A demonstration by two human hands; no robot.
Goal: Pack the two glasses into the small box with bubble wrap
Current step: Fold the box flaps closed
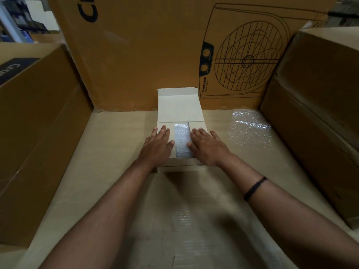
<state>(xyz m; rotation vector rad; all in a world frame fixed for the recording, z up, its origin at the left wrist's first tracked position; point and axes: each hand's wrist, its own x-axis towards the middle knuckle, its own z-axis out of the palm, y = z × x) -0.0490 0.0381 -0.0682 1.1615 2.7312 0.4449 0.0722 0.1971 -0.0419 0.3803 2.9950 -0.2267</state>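
Observation:
A small white box (178, 107) sits in the middle of the cardboard work surface, its lid standing up at the back. My left hand (157, 146) presses flat on the box's left side flap and my right hand (206, 146) presses flat on the right side flap. Between the two flaps a strip of bubble wrap (181, 139) shows inside the box. The glasses are hidden under the wrap and flaps. A loose sheet of bubble wrap (249, 128) lies on the surface to the right of the box.
Large brown cartons wall in the spot: one at the left (38, 123), one behind with a fan drawing (155, 55), one at the right (314, 113). The pale cardboard surface (116, 171) stretches toward me under my forearms.

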